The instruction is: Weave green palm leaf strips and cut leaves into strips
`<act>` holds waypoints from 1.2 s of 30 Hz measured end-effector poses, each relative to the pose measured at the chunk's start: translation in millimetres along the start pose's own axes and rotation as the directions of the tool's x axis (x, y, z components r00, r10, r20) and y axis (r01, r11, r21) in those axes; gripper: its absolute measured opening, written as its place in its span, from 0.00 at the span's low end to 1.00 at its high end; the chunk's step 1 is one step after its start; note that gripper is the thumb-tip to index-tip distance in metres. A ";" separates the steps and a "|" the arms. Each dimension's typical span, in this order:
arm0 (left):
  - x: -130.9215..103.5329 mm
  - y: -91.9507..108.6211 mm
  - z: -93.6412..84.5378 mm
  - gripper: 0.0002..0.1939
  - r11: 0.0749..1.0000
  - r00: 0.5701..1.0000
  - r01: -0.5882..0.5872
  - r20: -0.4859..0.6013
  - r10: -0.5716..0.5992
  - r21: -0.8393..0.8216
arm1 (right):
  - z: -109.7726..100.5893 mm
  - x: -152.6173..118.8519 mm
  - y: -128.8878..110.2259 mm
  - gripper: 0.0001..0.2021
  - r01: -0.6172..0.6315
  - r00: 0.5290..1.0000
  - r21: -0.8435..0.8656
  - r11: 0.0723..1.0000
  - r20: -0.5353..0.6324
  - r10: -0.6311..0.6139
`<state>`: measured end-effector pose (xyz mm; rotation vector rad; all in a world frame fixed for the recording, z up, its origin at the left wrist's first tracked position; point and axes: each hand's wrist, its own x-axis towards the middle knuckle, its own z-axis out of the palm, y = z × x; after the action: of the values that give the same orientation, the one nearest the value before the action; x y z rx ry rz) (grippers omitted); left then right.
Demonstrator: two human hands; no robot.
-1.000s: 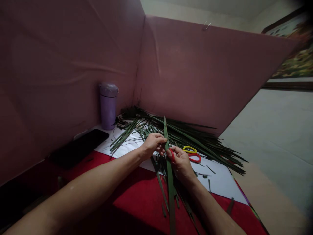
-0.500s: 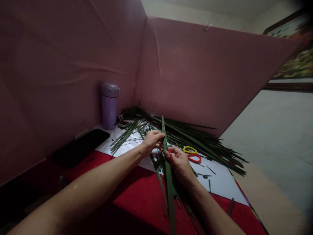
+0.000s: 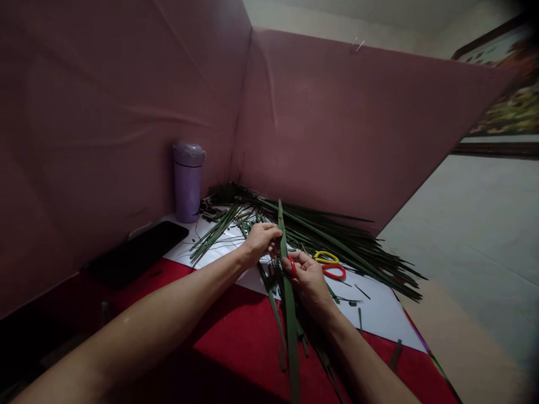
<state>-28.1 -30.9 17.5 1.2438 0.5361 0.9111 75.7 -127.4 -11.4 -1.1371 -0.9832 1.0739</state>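
A long green leaf (image 3: 290,325) runs upright through the middle, from the lower edge to a pointed, frayed tip. My left hand (image 3: 264,240) is closed in a pinch on it, a little below that tip. Lower down, my right hand (image 3: 308,278) is closed at the leaf's right edge, and a small red curved piece (image 3: 292,266) shows between its thumb and fingers. What the red piece belongs to is hidden by the hand. Just beyond the right hand lie scissors with one yellow and one red handle loop (image 3: 332,265); their blades are hidden.
Behind the hands lies a large pile of long green leaves (image 3: 349,241), with cut strips (image 3: 215,233) at its left. A lilac bottle (image 3: 187,188) stands by the pink partition (image 3: 320,129). A dark phone-like slab (image 3: 143,249) rests left. White sheet (image 3: 391,314) covers part of red cloth (image 3: 227,348).
Both hands keep their hold on the leaf in nearly the same place. The whole view has shifted very slightly.
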 end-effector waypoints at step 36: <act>6.4 -2.9 -1.0 0.10 1.000 0.998 -0.012 -0.054 0.013 0.014 | 0.8 7.1 0.8 0.17 0.039 0.998 0.007 0.999 0.043 -0.040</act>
<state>-24.4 -25.2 15.2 1.2387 0.5790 0.9548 76.3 -120.2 -11.6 -1.0891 -1.0310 1.0726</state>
